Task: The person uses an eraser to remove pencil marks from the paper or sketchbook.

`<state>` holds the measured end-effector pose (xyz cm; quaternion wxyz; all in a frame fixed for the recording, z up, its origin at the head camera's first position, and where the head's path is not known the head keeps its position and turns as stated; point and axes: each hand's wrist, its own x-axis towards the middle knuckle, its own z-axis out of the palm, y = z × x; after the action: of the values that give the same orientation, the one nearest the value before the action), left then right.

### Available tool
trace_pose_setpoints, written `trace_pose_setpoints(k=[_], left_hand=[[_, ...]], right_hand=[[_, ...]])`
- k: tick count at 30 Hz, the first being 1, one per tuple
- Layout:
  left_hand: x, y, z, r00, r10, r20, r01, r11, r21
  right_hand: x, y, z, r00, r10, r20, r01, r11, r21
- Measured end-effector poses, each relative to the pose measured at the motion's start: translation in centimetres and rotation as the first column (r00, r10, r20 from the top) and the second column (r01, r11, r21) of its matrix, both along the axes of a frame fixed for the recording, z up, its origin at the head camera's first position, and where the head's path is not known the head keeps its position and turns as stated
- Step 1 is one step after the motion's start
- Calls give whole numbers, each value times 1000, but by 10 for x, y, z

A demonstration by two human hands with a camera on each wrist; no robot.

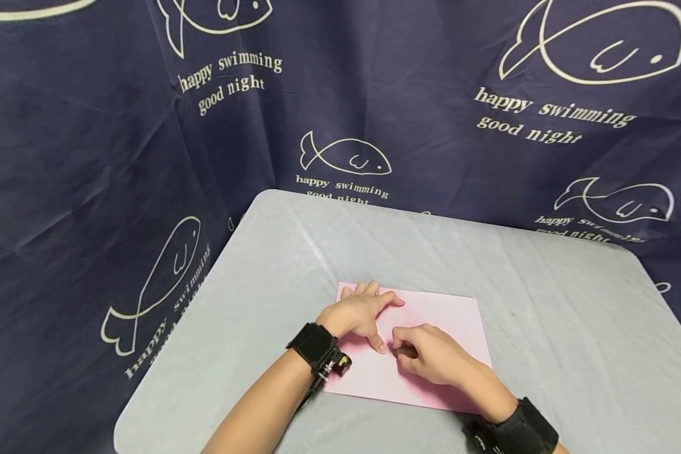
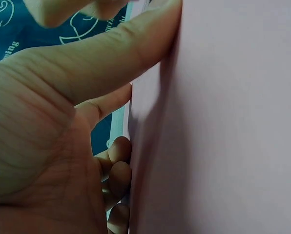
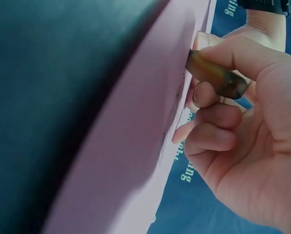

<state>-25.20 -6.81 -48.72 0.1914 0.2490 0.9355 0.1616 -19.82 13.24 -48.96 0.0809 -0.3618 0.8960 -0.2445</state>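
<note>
Both hands sit on the pink paper [image 1: 431, 328], which lies flat on the grey desk [image 1: 545, 315] near its front edge. My left hand [image 1: 359, 313] is spread, its straight fingers pressing the sheet's left part. My right hand [image 1: 434, 354], just beside it, pinches a small dark brownish object [image 3: 216, 75] between thumb and forefinger, its end touching the paper; I cannot tell what it is. Behind the desk hangs a navy fish-print cloth [image 1: 119, 157]. I judge the risk to be the sheet sliding or creasing askew if the left hand's pressure eases while the object bears down, since nothing else anchors the paper.
</note>
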Motion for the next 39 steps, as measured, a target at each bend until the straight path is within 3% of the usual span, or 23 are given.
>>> trace_pose_setpoints(k=[5, 12, 16, 21, 24, 29, 32, 36, 39], left_hand=[[-1, -1, -1, 1000, -2, 4, 2, 1000, -1], [-2, 1, -3, 1000, 2, 18, -1, 1000, -8], [-4, 2, -7, 1000, -8, 10, 8, 1000, -11], [-6, 1, -6, 1000, 5, 15, -5, 1000, 6], [-7, 0, -4, 1000, 12, 23, -12, 1000, 13], [-6, 1, -3, 1000, 11, 21, -12, 1000, 5], [-6, 1, -3, 1000, 13, 20, -13, 1000, -1], [-6, 1, -4, 1000, 16, 26, -16, 1000, 1], [-6, 1, -5, 999, 18, 28, -19, 1000, 7]], right_hand=[[1, 3, 4, 999, 10, 40, -10, 1000, 0], [-2, -5, 2, 1000, -24, -19, 23, 999, -35], [-3, -9, -5, 998, -57, -16, 55, 996, -74], [-2, -10, -4, 999, -39, 0, 38, 997, -73], [-1, -9, -1, 999, 0, 35, 2, 998, -63], [0, -2, 1, 984, 32, 174, -20, 998, -65], [-3, 0, 0, 980, -25, 197, 40, 996, -76], [-8, -1, -1, 978, -132, 159, 148, 985, -93], [-9, -5, -3, 979, -136, 149, 151, 984, -94]])
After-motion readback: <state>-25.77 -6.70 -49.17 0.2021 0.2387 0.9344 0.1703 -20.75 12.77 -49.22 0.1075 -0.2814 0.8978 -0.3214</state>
